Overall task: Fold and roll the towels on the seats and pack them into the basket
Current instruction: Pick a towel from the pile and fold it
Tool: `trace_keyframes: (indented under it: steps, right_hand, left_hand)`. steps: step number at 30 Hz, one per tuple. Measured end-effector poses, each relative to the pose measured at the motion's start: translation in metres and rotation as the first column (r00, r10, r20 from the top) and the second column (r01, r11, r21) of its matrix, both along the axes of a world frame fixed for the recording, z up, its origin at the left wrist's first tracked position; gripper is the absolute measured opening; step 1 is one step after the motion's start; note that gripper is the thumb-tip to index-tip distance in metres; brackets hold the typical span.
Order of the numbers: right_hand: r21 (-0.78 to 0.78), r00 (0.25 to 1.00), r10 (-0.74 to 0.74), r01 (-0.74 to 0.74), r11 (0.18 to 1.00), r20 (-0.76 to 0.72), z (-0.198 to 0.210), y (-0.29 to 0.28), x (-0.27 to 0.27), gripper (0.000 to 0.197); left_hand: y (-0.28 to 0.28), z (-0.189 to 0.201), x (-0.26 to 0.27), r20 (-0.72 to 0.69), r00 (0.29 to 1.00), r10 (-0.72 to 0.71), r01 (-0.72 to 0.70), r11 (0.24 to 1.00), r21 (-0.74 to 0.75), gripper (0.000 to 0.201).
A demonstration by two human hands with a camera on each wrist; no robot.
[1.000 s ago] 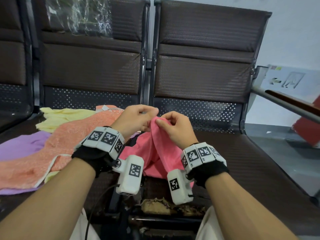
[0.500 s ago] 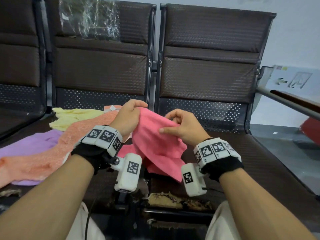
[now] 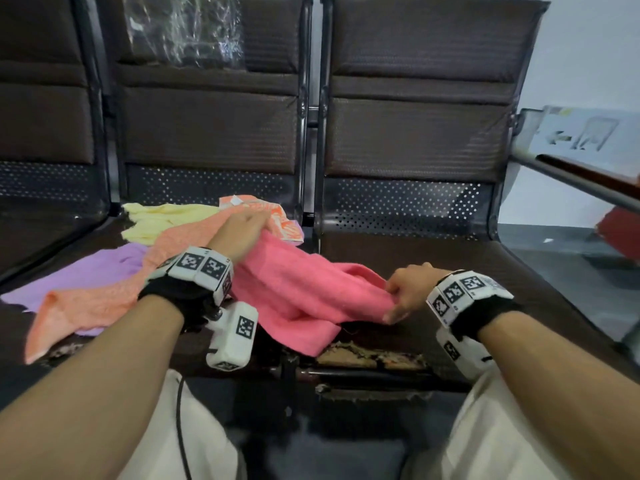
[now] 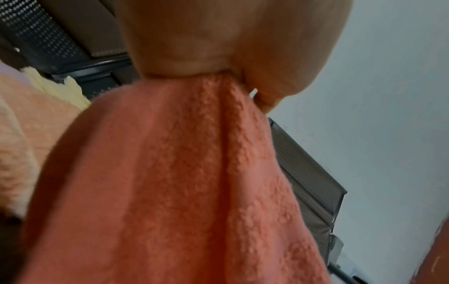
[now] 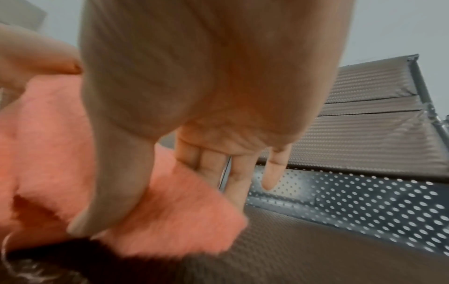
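Black wristbands [image 3: 173,296] with white tag-marked cameras [image 3: 233,336]

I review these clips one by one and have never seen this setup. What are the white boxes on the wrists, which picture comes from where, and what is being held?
No machine here: a person works bare-handed. The white boxes are wrist cameras with printed markers. The wide picture comes from a head camera; the two close-ups look along each hand. The left hand and right hand each pinch an end of the pink towel, stretched between them over the brown seats. The left wrist view confirms that grip. Peach, purple and yellow towels lie on the left seat. No basket is in view.
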State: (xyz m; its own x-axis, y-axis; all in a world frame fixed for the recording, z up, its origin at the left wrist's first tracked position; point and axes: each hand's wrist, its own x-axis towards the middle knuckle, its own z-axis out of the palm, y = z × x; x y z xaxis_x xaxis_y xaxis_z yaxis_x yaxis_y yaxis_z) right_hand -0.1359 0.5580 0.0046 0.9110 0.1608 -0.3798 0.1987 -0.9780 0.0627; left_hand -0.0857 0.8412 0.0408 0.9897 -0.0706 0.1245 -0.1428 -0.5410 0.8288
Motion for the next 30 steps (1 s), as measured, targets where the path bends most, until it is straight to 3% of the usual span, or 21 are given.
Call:
trace_keyframes:
  steps: [6, 10, 13, 16, 18, 23, 28, 30]
  right_hand:
    - [-0.093, 0.99, -0.14, 0.14, 0.986, 0.002, -0.004, -0.016, -0.002, 0.026]
    - [0.04, 0.938, -0.291, 0.288, 0.957, 0.19, -0.002, -0.028, 0.002, 0.04]
    - [0.113, 0.91, -0.357, 0.34, 0.934, 0.211, 0.001, -0.032, 0.002, 0.049]
    - [0.16, 0.888, -0.4, 0.371, 0.915, 0.227, 0.004, -0.026, 0.003, 0.02]
    - [0.269, 0.845, -0.462, 0.395, 0.878, 0.267, 0.007, -0.023, 0.003, 0.011]
    - [0.617, 0.735, -0.631, 0.382, 0.688, 0.249, 0.014, -0.029, -0.004, 0.006]
    - [0.876, 0.617, -0.731, 0.135, 0.464, 0.292, 0.025, -0.03, -0.001, 0.004]
    - [0.95, 0.603, -0.766, 0.044, 0.31, 0.222, 0.03, -0.026, 0.003, 0.007]
  left_hand:
    - [0.01, -0.012, 0.008, -0.003, 0.998, -0.062, 0.062, 0.992, 0.109, 0.025]
    - [0.018, -0.016, 0.005, -0.053, 0.988, -0.142, 0.151, 0.94, 0.305, 0.017]
    - [0.023, -0.016, -0.001, -0.119, 0.982, -0.146, 0.186, 0.857, 0.48, 0.026]
    - [0.025, -0.013, -0.007, -0.065, 0.992, -0.108, 0.126, 0.831, 0.542, 0.025]
    - [0.026, -0.012, -0.009, 0.0, 0.998, -0.068, 0.057, 0.839, 0.542, 0.019]
    - [0.03, -0.008, -0.01, 0.077, 0.997, 0.012, -0.051, 0.849, 0.526, 0.017]
    - [0.024, -0.001, -0.014, 0.221, 0.968, 0.116, -0.203, 0.883, 0.423, 0.023]
    - [0.018, 0.003, -0.018, 0.297, 0.945, 0.139, -0.244, 0.903, 0.355, 0.025]
